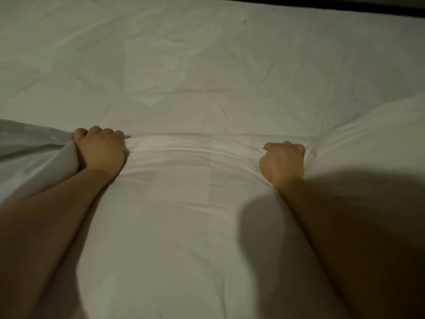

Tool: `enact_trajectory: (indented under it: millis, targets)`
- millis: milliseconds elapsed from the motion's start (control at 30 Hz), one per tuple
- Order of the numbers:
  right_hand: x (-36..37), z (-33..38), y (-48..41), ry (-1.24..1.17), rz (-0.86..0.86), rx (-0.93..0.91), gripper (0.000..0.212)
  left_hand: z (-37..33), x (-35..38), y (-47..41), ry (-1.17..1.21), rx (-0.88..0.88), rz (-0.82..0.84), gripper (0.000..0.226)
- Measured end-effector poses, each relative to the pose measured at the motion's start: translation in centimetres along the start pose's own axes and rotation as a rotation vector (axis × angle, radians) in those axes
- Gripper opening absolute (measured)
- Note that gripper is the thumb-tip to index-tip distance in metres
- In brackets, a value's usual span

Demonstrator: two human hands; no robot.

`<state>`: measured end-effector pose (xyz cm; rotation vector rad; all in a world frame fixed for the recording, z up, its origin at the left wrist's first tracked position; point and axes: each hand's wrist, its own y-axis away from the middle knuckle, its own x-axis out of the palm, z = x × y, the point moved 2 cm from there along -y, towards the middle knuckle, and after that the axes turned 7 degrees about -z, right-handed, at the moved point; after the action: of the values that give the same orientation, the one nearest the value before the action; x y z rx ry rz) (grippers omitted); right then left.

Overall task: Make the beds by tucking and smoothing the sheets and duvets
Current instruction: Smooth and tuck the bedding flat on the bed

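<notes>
Duvet (172,226): white and puffy, spread over the near half of the bed. Its far edge runs left to right across the middle of the view.
Duvet edge (195,143): drawn into a low ridge of long creases between the two hands, lying on the sheet just beyond it. Left of the left hand the cloth lifts in a loose flap. Right of the right hand it swells into a rounded bulge.
Left hand (100,150): left of the middle, knuckles up, fingers curled tight round a gathered fold of the duvet's edge. Cloth laps against the outer side of the wrist.
Right hand (284,161): right of the middle and a little nearer than the left, a fist clamped on the duvet's edge with the thumb on its left side. The fingertips are buried in the cloth.
Left forearm (46,215): bare, reaching in from the near left corner, lying on the duvet.
Right forearm (345,238): bare, reaching in from the near right, mostly in shade.
Sheet (207,65): white, lying flat over the far half of the bed, lightly wrinkled and marked with square fold lines. A small dark speck (245,20) sits on it towards the far right.
Shadow (259,215): dark and rounded, cast on the duvet just left of the right forearm.
Dark strip (322,3): runs along the far right edge beyond the sheet; I cannot tell what it is.
</notes>
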<state>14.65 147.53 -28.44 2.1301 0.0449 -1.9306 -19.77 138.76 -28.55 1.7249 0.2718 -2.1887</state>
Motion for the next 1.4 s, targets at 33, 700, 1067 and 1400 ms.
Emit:
enact_trajectory:
  millis: [33, 700, 1067, 1400]
  targets:
    - [0.6, 0.1, -0.4, 0.005, 0.009, 0.003, 0.03, -0.2, 0.8, -0.2, 0.023, -0.008, -0.023, 0.009]
    - [-5.3, 1.0, 10.6, -0.597, -0.414, 0.135, 0.062, -3.2, -7.8, 14.2, 0.639, -0.087, -0.473, 0.038]
    - [-2.1, 4.3, 18.3, -0.256, -0.373, -0.018, 0.06, -5.7, -5.1, 22.3, 0.456, 0.001, -0.243, 0.053]
    - [3.8, 5.8, 15.9, -0.181, -0.262, -0.055, 0.059, -8.5, 1.7, 20.4, 0.416, -0.007, -0.152, 0.053]
